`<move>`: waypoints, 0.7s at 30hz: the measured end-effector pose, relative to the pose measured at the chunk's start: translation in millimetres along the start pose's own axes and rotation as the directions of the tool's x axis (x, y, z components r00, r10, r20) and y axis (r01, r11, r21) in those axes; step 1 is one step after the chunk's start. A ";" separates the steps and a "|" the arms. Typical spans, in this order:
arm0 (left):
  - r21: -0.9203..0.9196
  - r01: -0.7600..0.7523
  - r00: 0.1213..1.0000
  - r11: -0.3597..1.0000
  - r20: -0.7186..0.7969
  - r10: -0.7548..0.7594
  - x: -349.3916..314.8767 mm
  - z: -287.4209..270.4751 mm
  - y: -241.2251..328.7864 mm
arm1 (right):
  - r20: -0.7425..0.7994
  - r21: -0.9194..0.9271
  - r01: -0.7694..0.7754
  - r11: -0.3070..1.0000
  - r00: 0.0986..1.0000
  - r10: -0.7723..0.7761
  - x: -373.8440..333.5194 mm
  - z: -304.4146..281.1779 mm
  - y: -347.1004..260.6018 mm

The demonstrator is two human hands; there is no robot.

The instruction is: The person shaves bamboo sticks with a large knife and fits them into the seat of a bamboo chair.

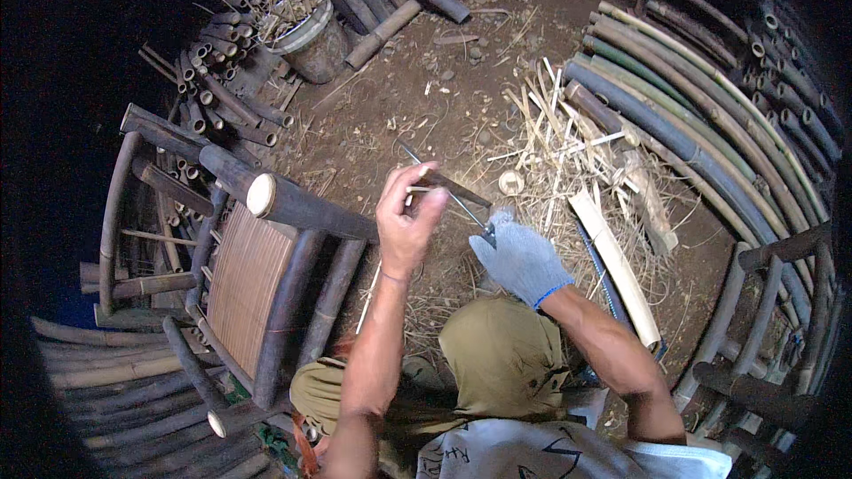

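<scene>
My bare left hand [410, 213] is raised in the middle, thumb and fingers pinched around a small pale bamboo sliver [420, 189]. Just right of it, my right hand [519, 253] wears a blue-grey knit glove with its fingers closed. A thin, knife-like metal blade [463, 209] runs from the glove up and left past the left fingertips. Beside the blade is a dark brown strip [460, 189]; which hand holds it I cannot tell. Below the hands are my knees in olive trousers [501, 355].
Bamboo shavings [550, 160] cover the ground ahead and right. A split pale bamboo length [614, 270] lies by my right arm. Bamboo poles [701, 115] are stacked at right. A bamboo chair [244, 284] stands at left; a bucket of offcuts [311, 43] is behind it.
</scene>
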State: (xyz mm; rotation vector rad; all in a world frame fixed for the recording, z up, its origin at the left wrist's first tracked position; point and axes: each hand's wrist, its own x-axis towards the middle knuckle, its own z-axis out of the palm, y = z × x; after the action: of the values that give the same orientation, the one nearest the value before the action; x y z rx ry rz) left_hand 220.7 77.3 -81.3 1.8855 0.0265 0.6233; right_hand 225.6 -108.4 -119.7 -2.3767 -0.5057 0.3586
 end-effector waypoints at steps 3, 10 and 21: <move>0.181 0.053 0.964 0.982 -0.265 -0.003 -11.6 -1.7 -15.9 | 0.006 -0.022 0.014 1.000 1.000 -0.014 1.2 14.4 -3.6; -0.026 -0.015 0.952 1.000 -0.305 0.007 -10.7 29.2 -19.9 | 0.011 0.032 -0.054 0.998 0.998 0.054 0.0 22.2 12.9; -0.005 -0.111 0.956 0.994 -0.274 0.106 -6.5 37.6 -26.5 | 0.154 0.166 -0.156 0.974 0.979 0.130 3.3 11.9 20.3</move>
State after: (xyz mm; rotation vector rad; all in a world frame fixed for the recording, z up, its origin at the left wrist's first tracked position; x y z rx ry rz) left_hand 238.5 53.5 -117.2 1.7768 0.0957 0.9537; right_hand 229.3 -114.5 -142.3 -2.2290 -0.3511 0.6172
